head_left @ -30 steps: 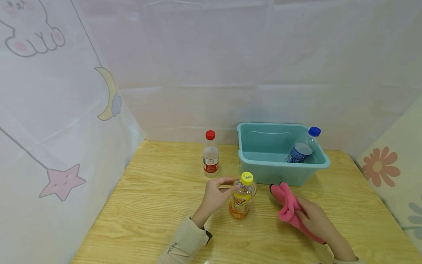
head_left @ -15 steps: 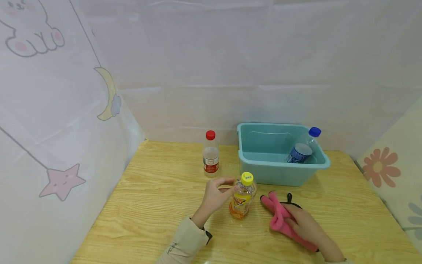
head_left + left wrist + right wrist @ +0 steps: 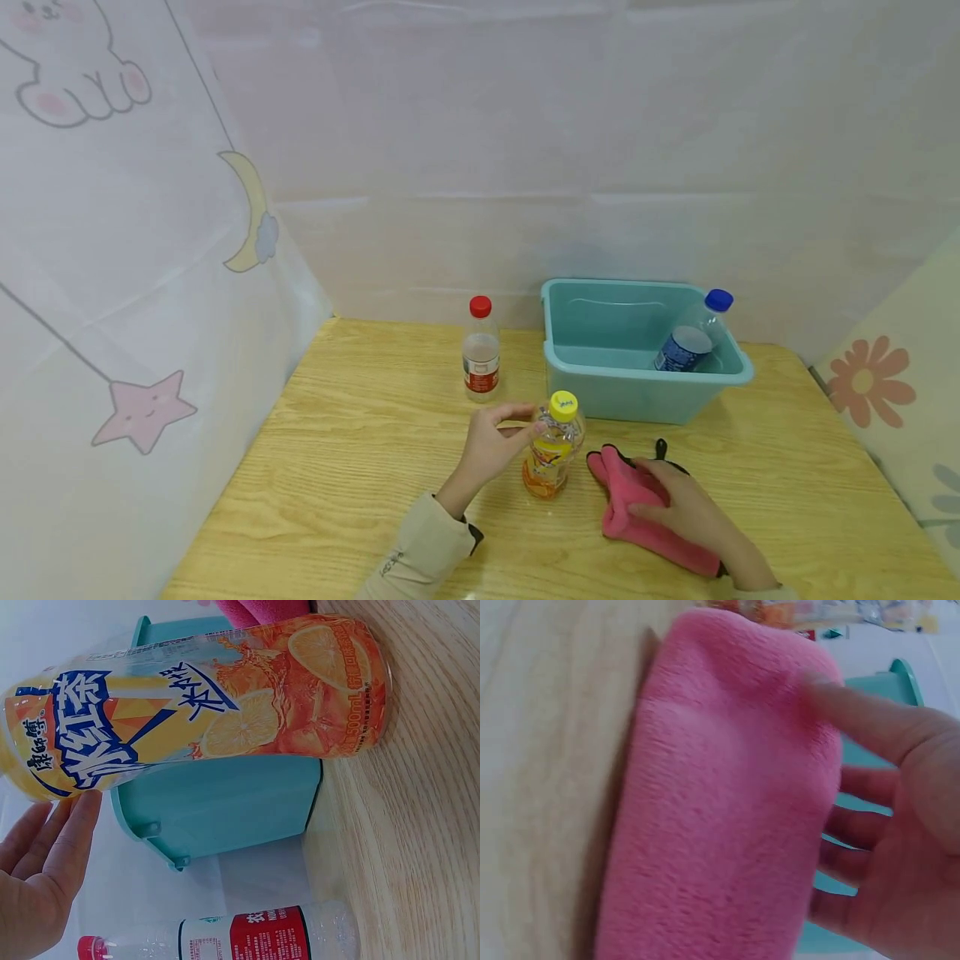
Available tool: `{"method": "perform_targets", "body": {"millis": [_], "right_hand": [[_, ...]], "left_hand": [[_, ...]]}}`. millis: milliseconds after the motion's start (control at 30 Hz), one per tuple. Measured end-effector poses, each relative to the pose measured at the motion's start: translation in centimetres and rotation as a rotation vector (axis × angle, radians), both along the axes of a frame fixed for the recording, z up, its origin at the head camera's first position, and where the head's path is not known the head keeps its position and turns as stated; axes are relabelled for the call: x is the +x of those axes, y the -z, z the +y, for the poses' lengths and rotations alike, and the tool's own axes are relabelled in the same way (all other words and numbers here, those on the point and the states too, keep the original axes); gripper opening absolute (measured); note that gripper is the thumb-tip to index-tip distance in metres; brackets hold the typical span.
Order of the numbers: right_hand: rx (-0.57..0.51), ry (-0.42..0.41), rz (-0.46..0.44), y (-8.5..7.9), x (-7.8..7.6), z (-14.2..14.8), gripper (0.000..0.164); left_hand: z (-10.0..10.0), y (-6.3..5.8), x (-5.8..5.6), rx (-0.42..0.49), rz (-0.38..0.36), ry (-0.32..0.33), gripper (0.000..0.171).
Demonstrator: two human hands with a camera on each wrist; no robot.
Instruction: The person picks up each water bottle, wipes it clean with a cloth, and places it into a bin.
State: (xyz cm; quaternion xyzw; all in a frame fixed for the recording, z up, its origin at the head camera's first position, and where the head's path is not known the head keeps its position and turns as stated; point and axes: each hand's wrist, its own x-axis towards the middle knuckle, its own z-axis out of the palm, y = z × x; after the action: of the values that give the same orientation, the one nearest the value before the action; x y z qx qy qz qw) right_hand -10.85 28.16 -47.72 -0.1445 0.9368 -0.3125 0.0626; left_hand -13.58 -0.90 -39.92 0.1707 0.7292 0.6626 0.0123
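Note:
An iced tea bottle (image 3: 546, 467) with a yellow cap and orange label stands upright on the wooden table. My left hand (image 3: 491, 446) holds its upper part between thumb and fingers; in the left wrist view, the fingers of the hand (image 3: 45, 877) meet the label just below the cap. To the right, a folded pink towel (image 3: 633, 533) with dark edging lies on the tabletop. My right hand (image 3: 690, 508) rests on it, thumb spread apart from the fingers. In the right wrist view, the thumb touches the towel (image 3: 727, 787) and the other fingertips are hidden behind its edge.
A teal bin (image 3: 622, 392) stands behind the towel, with a blue-capped bottle (image 3: 686, 346) leaning inside. A red-capped bottle (image 3: 480, 358) stands left of the bin. Printed fabric (image 3: 480, 150) borders the table (image 3: 337, 467) at the back and sides.
My right hand has brought the towel left and toward me, down beside the iced tea bottle, and its fingers have spread. My left hand and the bottle have stayed in place.

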Motion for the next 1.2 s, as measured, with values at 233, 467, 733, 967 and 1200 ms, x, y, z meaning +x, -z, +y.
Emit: {"method": "perform_targets", "body": {"millis": [233,467,733,967,1200], "right_hand": [[-0.151,0.190,0.105,-1.7,-0.6,0.7,0.056],[-0.347,0.347,0.099,-3.1,-1.6,1.7,0.065],[-0.630,0.483,0.090,-4.1,-3.2,2.8,0.073],[-1.028,0.538,-0.043,-4.9,-4.9,3.8,0.084],[-1.166,0.573,-0.084,-5.2,-6.0,4.3,0.075]], "left_hand": [[0.0,0.1,0.0,0.000,-0.007,-0.002,0.032],[0.0,0.1,0.0,-0.002,-0.012,-0.003,0.032],[0.0,0.3,-0.1,-0.003,-0.001,0.001,0.031],[0.0,0.4,-0.2,-0.003,-0.015,0.006,0.034],[0.0,0.1,-0.2,-0.026,-0.012,0.012,0.031]]}}
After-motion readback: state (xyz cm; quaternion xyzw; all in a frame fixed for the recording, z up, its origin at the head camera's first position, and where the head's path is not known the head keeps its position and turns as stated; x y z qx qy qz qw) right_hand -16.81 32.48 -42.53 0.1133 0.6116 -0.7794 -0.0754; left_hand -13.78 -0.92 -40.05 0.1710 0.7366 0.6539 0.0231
